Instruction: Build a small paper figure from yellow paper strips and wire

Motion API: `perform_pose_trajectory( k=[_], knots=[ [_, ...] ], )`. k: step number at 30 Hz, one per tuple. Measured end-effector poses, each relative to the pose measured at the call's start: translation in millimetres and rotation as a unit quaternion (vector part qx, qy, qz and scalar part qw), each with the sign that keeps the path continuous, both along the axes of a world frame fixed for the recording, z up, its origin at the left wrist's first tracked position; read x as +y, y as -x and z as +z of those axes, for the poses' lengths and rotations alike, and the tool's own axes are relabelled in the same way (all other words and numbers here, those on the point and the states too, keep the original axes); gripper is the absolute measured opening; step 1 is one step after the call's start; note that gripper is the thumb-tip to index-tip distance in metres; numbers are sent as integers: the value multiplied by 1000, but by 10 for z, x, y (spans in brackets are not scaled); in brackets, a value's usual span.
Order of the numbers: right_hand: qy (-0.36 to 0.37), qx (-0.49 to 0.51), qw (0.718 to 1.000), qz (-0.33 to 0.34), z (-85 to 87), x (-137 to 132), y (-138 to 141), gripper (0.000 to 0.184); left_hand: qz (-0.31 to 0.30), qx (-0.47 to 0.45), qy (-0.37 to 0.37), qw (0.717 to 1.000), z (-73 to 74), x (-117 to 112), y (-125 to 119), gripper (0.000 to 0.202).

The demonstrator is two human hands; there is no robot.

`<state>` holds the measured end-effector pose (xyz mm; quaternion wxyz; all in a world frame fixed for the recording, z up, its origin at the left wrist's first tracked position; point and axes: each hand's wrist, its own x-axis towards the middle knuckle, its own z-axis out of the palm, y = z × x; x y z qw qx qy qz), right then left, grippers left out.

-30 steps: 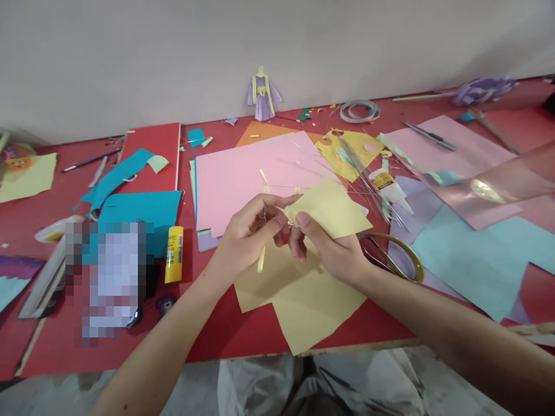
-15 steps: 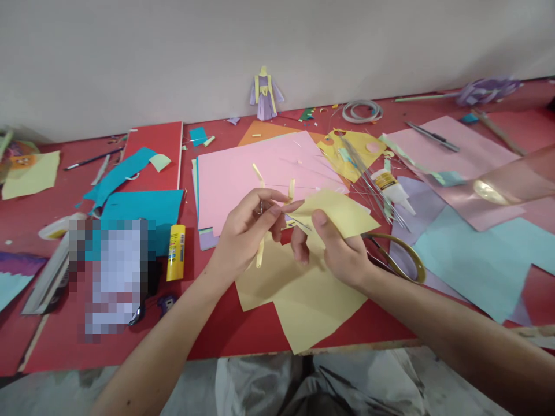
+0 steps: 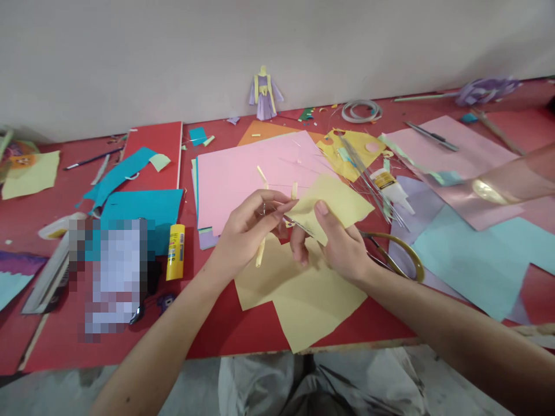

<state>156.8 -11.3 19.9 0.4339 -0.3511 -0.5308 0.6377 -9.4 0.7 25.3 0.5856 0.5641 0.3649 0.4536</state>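
Observation:
My left hand [image 3: 255, 225] has its fingers pinched together on a thin wire-like piece [image 3: 299, 224]. Narrow pale yellow paper strips [image 3: 261, 254] stick out above and below these fingers; how they join the wire is hidden. In my right hand [image 3: 344, 245], the thumb presses a pale yellow paper piece [image 3: 342, 199] against the fingers behind it. The wire-like piece runs along the paper's lower left edge, between the two hands. Under both hands lies a larger pale yellow sheet [image 3: 321, 306]. Scissors [image 3: 411, 254] with gold handles rest beside my right wrist, partly hidden.
Behind my hands is a stack of pink paper [image 3: 243, 167]. A glue stick [image 3: 176, 252] stands at left, and a white glue bottle [image 3: 392, 188] lies at right by thin wires [image 3: 366, 179]. A paper doll [image 3: 265, 95] leans on the wall. Someone's forearm [image 3: 515, 173] reaches in from the right.
The paper piece in my right hand has turned, its right corner rising and another corner now pointing down. My left hand and the strips have shifted slightly right.

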Motion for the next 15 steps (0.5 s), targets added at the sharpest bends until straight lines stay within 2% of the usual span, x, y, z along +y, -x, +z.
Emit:
perform_pose_trajectory(
  k=[4,8,12,15],
  knots=[
    [-47,17,996,-76,-30,-4,15,40,21,-5,-7,1000,-2,0,10,12],
    [-81,-21,988,-127,-52,22,26,37,24,-9,-13,1000,6,11,14,14],
    [-59,-55,987,-138,-98,60,30,40,27,-13,-23,999,-5,24,21,13],
    [-36,-64,991,-109,-121,63,41,39,32,12,-32,999,-17,25,23,14]
  ],
)
